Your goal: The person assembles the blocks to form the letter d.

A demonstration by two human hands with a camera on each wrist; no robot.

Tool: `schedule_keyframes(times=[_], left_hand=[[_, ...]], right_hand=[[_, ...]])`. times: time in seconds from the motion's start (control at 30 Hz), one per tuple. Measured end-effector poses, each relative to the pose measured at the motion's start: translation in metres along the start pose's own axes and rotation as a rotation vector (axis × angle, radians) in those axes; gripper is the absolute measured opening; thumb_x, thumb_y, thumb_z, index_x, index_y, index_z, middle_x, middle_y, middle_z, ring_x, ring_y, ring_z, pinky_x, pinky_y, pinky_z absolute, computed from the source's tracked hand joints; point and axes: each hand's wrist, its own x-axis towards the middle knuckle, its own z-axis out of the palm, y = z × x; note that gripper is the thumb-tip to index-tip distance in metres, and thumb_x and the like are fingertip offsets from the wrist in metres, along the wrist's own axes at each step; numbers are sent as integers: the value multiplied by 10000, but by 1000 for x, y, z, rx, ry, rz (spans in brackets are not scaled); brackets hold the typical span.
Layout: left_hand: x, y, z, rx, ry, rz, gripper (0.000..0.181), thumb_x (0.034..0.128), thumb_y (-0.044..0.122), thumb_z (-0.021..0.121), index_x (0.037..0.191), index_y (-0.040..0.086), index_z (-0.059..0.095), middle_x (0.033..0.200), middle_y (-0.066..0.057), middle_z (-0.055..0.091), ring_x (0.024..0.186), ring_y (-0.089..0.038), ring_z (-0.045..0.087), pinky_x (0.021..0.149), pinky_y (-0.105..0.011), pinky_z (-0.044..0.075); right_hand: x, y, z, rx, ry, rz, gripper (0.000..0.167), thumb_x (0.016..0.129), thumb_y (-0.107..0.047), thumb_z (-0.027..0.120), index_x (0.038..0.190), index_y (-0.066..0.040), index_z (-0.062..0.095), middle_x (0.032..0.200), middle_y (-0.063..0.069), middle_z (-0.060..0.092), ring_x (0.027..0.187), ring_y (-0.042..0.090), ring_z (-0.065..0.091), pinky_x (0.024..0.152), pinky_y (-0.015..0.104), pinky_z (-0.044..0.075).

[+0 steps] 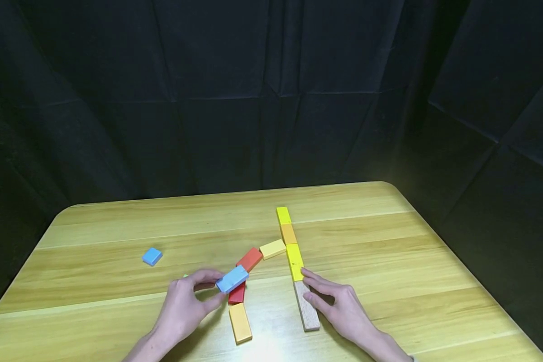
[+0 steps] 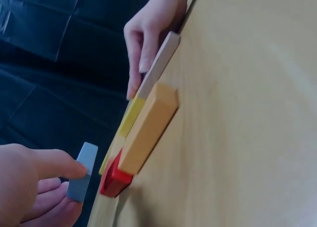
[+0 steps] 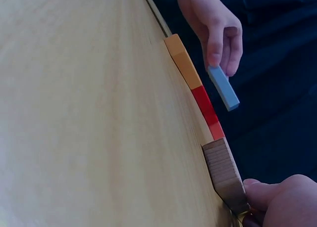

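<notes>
My left hand (image 1: 185, 301) pinches a blue block (image 1: 233, 279) between thumb and fingers. In the right wrist view this blue block (image 3: 225, 91) hangs above the table. Under and around it runs a curved line of flat blocks: a cream block (image 1: 273, 249), an orange-red block (image 1: 250, 259), a dark red block (image 1: 237, 293) partly hidden, and a light orange block (image 1: 240, 323). My right hand (image 1: 339, 306) rests its fingertips against the straight row, by the grey speckled block (image 1: 306, 307) and the long yellow block (image 1: 294, 261).
Farther up the straight row lie an orange block (image 1: 288, 234) and a small yellow block (image 1: 283, 215). A small blue block (image 1: 152, 256) sits apart on the left. A sliver of green shows behind my left hand. Dark curtains (image 1: 217, 100) hang beyond the wooden table (image 1: 389, 241).
</notes>
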Motion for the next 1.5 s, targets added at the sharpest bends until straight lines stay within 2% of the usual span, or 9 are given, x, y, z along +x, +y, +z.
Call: schedule_keyframes(times=[0.2,0.4,0.63,0.73,0.9,0.97,1.07,1.3,1.5], left_hand=[[-12,5,7,5,-65,9,348,764,97,853,1030,290,741,987,162,742,951,-83,706,919,-340,553],[-20,6,12,20,-100,97,325,766,98,847,1042,243,754,990,135,738,924,-76,683,877,-310,564],[-28,7,20,-50,-137,208,330,756,52,844,1046,183,752,983,120,723,876,-49,672,835,-280,569],[-31,7,24,-63,-147,291,352,750,40,844,1060,179,753,989,108,727,874,-54,666,810,-266,567],[-34,4,31,-43,-119,509,367,719,20,859,1046,146,749,994,65,742,855,-72,658,781,-218,550],[-34,4,33,-47,-126,565,365,712,7,859,1037,128,744,997,49,746,861,-78,659,784,-199,545],[-35,4,33,-46,-169,579,350,724,21,859,1037,123,742,997,48,746,884,-74,653,784,-191,544],[-38,10,33,-17,-305,499,282,796,125,840,1061,147,747,982,57,731,891,-23,616,743,-184,545],[-41,10,35,48,-303,618,249,832,157,805,1072,138,741,961,61,728,878,-13,625,741,-119,507]], right_hand=[[0,0,1,0,2,0,353,943,-222,695,1240,-31,693,1398,-28,598,1247,191,578,1004,363,513],[1,1,2,-5,-1,0,355,946,-229,694,1243,-36,694,1396,-42,599,1250,185,577,1008,372,513],[1,1,2,-6,-3,5,358,948,-243,691,1243,-40,695,1398,-45,597,1253,184,575,1012,389,509],[1,1,2,-4,-3,9,362,948,-248,689,1246,-43,693,1402,-47,593,1252,182,575,1013,384,507],[0,1,1,-5,-3,13,366,946,-247,692,1252,-45,690,1403,-53,591,1248,178,575,1014,382,507],[0,1,1,-5,-4,15,367,946,-246,692,1254,-46,689,1404,-55,590,1250,176,573,1016,385,506],[0,1,1,-5,-5,18,369,947,-250,691,1258,-51,688,1406,-58,589,1253,173,572,1018,388,505],[0,1,1,-8,-3,20,370,946,-247,693,1256,-47,688,1401,-54,594,1247,175,578,1015,374,508],[0,0,1,-8,-5,22,368,947,-248,691,1257,-50,689,1400,-54,596,1245,174,578,1012,372,512]])
